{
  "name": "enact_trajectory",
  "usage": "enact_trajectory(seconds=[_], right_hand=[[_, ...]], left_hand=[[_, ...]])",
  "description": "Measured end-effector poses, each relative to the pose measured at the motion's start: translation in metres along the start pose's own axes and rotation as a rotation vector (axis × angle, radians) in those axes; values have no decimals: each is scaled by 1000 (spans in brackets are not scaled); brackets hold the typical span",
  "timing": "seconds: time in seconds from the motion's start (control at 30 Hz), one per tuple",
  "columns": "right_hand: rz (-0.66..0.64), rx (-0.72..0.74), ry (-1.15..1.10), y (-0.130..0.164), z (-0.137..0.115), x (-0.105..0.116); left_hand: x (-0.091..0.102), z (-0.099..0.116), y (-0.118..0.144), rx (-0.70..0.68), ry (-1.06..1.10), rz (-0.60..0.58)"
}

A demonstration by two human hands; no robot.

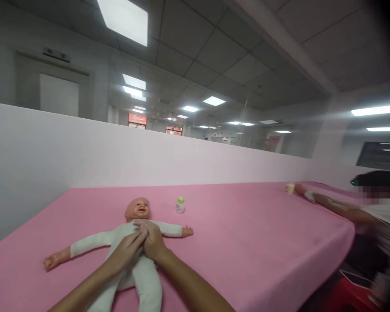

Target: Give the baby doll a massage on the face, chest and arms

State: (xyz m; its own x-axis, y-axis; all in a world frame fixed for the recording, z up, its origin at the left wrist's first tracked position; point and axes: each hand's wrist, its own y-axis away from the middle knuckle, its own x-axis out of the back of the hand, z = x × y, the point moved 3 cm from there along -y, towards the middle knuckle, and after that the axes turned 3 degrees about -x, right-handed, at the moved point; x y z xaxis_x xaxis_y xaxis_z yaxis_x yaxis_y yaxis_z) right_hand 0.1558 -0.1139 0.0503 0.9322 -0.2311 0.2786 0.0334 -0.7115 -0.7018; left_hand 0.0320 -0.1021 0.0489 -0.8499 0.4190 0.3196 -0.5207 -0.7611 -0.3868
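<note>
A baby doll (121, 236) in a white cloth suit lies on its back on the pink-covered table (234, 242), arms spread and head away from me. My left hand (130, 245) rests on the doll's chest with its fingers stretched out. My right hand (152, 237) lies on the upper chest, its fingers flat and touching the left fingertips. Both hands together cover the middle of the doll's torso. Just right of the doll's head stands a small white bottle with a green cap (180, 205), apart from both hands.
A white partition (169, 160) runs along the table's far side. At the far right, a person in a black cap (380, 182) reaches toward another doll (300, 190), beside a cream-coloured container (289, 188). A red stool (347, 297) stands below the table's right edge.
</note>
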Motion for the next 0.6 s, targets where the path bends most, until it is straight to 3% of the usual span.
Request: enact_trajectory(seconds=[0.1, 0.17, 0.37, 0.6], right_hand=[[21, -34, 23, 11, 8, -6], [-9, -40, 74, 16, 14, -8], [-150, -3, 193, 24, 23, -7], [-266, -108, 321, 37, 23, 12]], left_hand=[[17, -8, 6, -208, -299, -149], [28, -22, 6, -301, -413, -170], [45, -68, 4, -327, -530, -26], [44, -84, 12, -340, -523, -16]])
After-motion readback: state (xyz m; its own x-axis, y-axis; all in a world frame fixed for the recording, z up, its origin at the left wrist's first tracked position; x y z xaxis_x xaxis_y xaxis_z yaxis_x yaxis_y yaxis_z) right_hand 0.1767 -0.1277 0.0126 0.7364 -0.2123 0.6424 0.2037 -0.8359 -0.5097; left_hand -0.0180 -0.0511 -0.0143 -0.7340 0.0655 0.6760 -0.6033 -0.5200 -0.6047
